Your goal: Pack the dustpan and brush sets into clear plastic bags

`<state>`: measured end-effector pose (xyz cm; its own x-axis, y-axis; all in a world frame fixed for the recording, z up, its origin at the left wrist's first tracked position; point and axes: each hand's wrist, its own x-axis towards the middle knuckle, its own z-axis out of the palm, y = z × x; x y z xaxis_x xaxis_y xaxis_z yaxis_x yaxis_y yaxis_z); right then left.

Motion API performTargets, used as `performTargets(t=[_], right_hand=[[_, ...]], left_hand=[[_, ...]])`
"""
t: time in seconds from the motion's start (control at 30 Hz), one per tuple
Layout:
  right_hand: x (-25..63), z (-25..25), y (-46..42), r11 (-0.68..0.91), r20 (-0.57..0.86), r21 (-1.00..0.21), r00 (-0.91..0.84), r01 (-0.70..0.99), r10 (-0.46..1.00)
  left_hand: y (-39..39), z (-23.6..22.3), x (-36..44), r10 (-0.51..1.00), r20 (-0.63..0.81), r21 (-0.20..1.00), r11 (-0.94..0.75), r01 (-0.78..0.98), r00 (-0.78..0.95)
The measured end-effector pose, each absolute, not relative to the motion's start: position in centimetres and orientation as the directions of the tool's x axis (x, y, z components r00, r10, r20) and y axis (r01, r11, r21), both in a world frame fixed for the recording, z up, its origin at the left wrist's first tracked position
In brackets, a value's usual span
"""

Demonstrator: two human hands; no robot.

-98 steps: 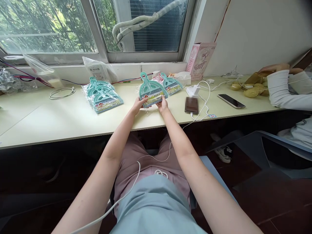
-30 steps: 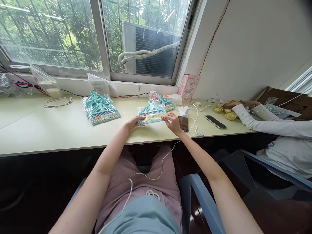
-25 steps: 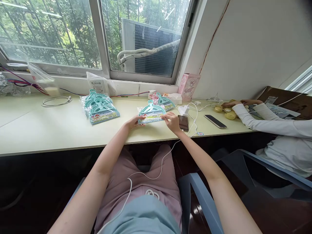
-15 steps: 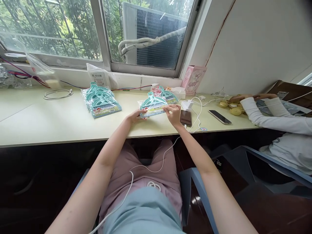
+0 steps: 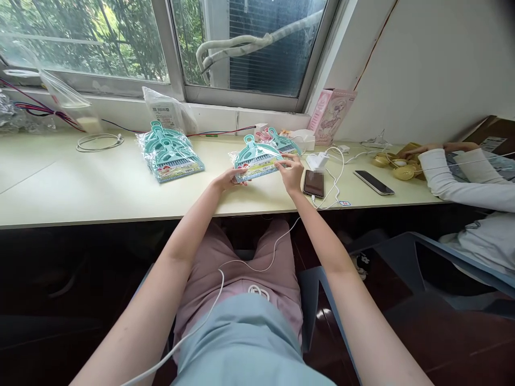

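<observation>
Between my two hands is a packaged mini dustpan and brush set [image 5: 257, 160], turquoise, in clear wrap with a printed label. My left hand [image 5: 232, 179] grips its lower left corner, thumb on the front. My right hand [image 5: 291, 172] pinches the right end of the pack. To the left lies a pile of similar packaged dustpan sets [image 5: 171, 153] on the pale table [image 5: 100, 187]. Another turquoise set [image 5: 282, 141] lies behind the one I hold, partly hidden by it.
Right of my hand lie a phone [image 5: 314, 183] on a cable, a white charger [image 5: 317, 160] and a second phone [image 5: 374, 182]. A pink box [image 5: 332, 115] stands by the window. At far right a co-worker's white sleeve [image 5: 462, 182] rests near yellow headphones [image 5: 403, 170]. A coiled cable [image 5: 99, 142] lies at left.
The view has tilted down slightly, so the table sits higher in the picture. Both hands still hold the dustpan set, and my right fingers have shifted a little along its right end.
</observation>
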<state>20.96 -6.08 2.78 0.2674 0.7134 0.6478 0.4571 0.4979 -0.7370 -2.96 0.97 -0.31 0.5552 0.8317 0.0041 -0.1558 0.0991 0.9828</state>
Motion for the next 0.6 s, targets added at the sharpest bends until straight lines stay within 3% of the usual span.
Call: performTargets(t=[0.13, 0.47, 0.6], right_hand=[[20.4, 2.7, -5.7, 0.477, 0.589, -0.8, 0.328, 0.364, 0.739], [19.8, 2.8, -5.0, 0.427, 0.556, -0.817, 0.333, 0.388, 0.761], [20.9, 2.1, -3.9, 0.325, 0.479, -0.852, 0.362, 0.41, 0.799]], left_hand=[[1.0, -0.3, -3.0, 0.834, 0.009, 0.979, 0.104, -0.173, 0.551], [0.1, 0.2, -2.9, 0.85, 0.013, 0.974, 0.108, -0.198, 0.527], [-0.4, 0.5, -2.7, 0.837, -0.01, 0.982, 0.112, -0.153, 0.546]])
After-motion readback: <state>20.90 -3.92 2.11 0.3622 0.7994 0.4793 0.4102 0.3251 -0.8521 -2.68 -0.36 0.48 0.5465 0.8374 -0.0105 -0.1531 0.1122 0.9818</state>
